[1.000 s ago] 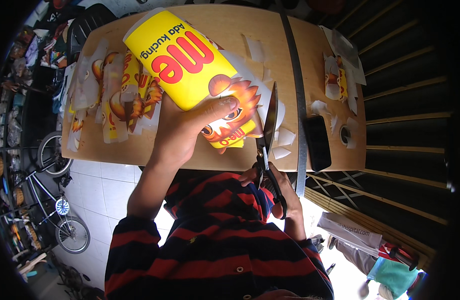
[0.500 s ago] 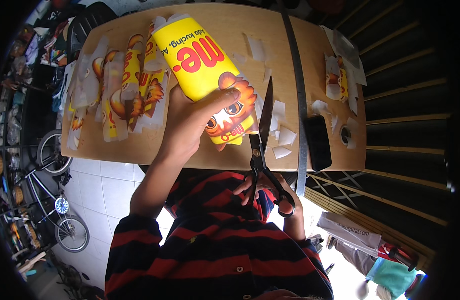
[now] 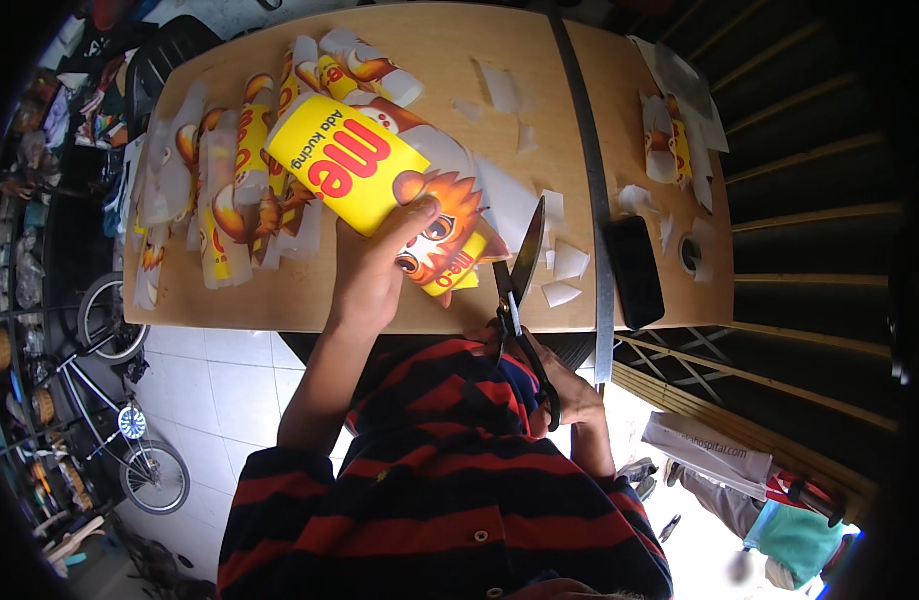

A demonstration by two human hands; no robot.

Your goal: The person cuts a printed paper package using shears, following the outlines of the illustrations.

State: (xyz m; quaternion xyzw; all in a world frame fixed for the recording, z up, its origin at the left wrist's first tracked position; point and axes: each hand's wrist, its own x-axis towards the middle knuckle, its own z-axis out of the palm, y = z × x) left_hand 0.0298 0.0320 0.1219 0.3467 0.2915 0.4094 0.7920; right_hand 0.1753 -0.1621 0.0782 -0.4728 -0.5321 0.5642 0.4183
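Observation:
My left hand [image 3: 372,268] grips a yellow printed sheet [image 3: 325,150] with red lettering and an orange cartoon cat, thumb pressed on the cat's picture. The sheet is tilted above the table, its lower right corner close to the scissors. In my right hand [image 3: 572,388] are black-handled scissors [image 3: 506,308], blades apart and pointing away from me. One blade lies beside the sheet's corner; whether it touches the sheet I cannot tell. Behind the held sheet, a pale piece [image 3: 505,200] extends to the right, partly hidden.
Several rolled printed sheets [image 3: 220,200] lie on the left of the wooden table [image 3: 440,30]. White scraps [image 3: 570,260] are scattered right of the scissors. A metal ruler strip [image 3: 585,140] runs front to back, with a black phone [image 3: 635,272] and a tape roll [image 3: 691,254] beyond.
My left hand and the sheet have shifted left and slightly nearer me, and the sheet leans further left. The scissors' blades remain apart beside its corner. More rolled sheets show at the back.

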